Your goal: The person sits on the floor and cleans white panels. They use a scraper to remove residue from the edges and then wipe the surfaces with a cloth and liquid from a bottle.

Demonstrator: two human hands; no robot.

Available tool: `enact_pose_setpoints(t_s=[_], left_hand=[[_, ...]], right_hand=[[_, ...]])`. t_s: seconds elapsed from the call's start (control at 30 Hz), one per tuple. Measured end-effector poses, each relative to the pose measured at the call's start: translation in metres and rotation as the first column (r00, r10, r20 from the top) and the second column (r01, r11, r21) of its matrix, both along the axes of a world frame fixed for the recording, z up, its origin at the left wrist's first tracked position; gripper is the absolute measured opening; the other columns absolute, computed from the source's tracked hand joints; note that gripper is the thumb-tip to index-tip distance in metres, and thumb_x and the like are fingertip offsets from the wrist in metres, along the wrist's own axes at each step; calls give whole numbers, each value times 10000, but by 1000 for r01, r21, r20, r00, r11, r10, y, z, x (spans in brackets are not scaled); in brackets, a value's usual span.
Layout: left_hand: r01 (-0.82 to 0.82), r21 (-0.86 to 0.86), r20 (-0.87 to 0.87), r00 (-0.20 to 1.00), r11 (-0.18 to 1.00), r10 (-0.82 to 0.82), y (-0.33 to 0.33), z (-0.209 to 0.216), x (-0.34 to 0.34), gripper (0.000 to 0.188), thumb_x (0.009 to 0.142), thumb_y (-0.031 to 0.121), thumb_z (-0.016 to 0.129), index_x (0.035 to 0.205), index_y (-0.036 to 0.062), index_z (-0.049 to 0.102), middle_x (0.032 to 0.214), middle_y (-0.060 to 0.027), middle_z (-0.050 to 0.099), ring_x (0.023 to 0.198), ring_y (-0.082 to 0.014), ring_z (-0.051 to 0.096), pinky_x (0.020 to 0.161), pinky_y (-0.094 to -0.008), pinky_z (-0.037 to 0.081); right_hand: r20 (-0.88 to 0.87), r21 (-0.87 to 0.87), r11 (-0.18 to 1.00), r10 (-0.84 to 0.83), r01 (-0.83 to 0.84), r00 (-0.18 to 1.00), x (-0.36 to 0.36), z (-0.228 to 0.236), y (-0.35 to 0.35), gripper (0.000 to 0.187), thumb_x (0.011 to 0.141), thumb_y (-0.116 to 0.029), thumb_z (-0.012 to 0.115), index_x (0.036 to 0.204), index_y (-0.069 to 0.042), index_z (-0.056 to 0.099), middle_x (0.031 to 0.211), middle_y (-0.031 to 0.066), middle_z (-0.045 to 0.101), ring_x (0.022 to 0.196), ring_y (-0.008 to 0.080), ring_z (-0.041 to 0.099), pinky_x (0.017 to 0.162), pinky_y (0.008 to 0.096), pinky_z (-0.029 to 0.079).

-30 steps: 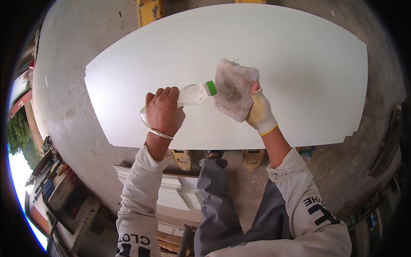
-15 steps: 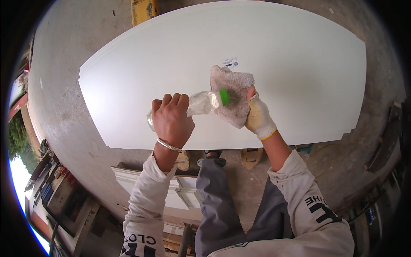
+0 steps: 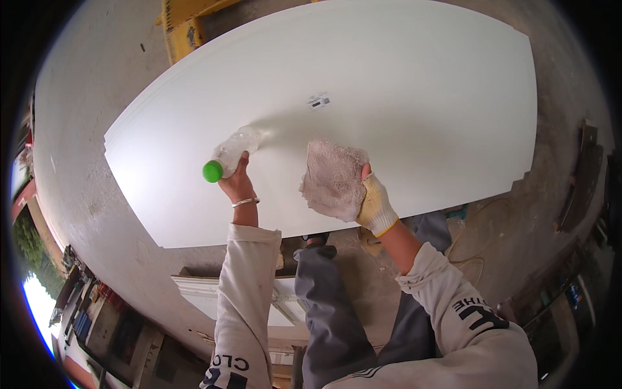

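Observation:
A clear plastic bottle (image 3: 237,144) with a green cap is gripped in my left hand (image 3: 237,184), the cap end toward me and the base leaning away over the white panel (image 3: 414,84). Its fingers are partly hidden behind the bottle. My right hand (image 3: 377,206), in a cream fingerless knit glove, pinches the near right edge of a greyish-pink terry cloth (image 3: 335,176), thumb on top. The cloth spreads out flat and is apart from the bottle. A small printed label (image 3: 318,100) lies on the panel beyond the cloth.
Yellow metal equipment (image 3: 184,35) shows past the panel's far left edge. White boards (image 3: 201,293) lie below, left of my legs (image 3: 330,311). Dark timber pieces (image 3: 581,175) rest on the concrete floor (image 3: 84,155) at the right. Cluttered shelving (image 3: 97,318) stands at the lower left.
My left hand has turned the bottle from cap against the cloth to cap toward me, and moved it left. The cloth has come nearer to me and slightly left in my right hand.

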State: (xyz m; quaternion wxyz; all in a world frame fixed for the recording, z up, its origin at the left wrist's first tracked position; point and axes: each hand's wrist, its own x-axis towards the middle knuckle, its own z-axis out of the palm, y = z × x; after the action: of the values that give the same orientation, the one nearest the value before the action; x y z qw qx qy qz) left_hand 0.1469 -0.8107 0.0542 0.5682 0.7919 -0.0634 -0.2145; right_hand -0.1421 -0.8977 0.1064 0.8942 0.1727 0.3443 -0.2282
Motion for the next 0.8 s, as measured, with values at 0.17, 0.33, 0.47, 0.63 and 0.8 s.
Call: enact_pose_setpoints(t_s=[0.17, 0.33, 0.47, 0.63, 0.8], left_hand=[[180, 73, -96, 980, 981, -172, 14, -2, 13, 650, 880, 73, 812, 1428, -37, 481, 1331, -150, 618, 1147, -231, 645, 879, -359, 601], [237, 570, -376, 926, 787, -6, 49, -4, -27, 626, 939, 100, 711, 1486, -24, 435, 1279, -139, 630, 1039, -198, 657, 767, -343, 595], [641, 612, -124, 656, 463, -744, 4, -2, -122, 379, 931, 91, 705, 1298, 18, 645, 1251, -98, 667, 1027, -199, 659, 807, -328, 566], [697, 601, 98, 422, 391, -901, -156, -39, -222, 349, 935, 82, 669, 1281, 43, 652, 1252, -127, 650, 1111, -263, 628, 884, -379, 537], [710, 639, 348, 75, 295, -934, -323, -53, -300, 453, 997, 192, 598, 1389, -22, 523, 1465, -217, 525, 1374, -395, 465, 1143, -482, 402]], right_hand=[[-264, 12, 975, -209, 220, 942, -136, -35, 28, 614, 1064, -498, 494, 1523, -99, 411, 1522, 123, 488, 1384, 333, 488, 1148, 528, 424], [-457, -325, 849, -527, 417, 716, -300, -32, 37, 530, 1006, -260, 586, 1492, -108, 439, 1478, 114, 497, 1339, 342, 513, 1121, 557, 455], [-909, -397, 725, -397, -563, 129, -341, -55, 53, 423, 958, -217, 610, 1357, -82, 577, 1320, 138, 603, 1264, 291, 564, 1003, 434, 517], [-921, 91, -73, -386, -993, -56, -226, -79, 57, 639, 805, -344, 704, 1414, -209, 564, 1502, 169, 432, 1455, 439, 283, 1182, 694, 193], [-825, -168, -193, -509, -967, 245, -265, -95, 36, 383, 945, -397, 588, 1313, -307, 642, 1387, -29, 570, 1376, 240, 415, 1239, 529, 213]])
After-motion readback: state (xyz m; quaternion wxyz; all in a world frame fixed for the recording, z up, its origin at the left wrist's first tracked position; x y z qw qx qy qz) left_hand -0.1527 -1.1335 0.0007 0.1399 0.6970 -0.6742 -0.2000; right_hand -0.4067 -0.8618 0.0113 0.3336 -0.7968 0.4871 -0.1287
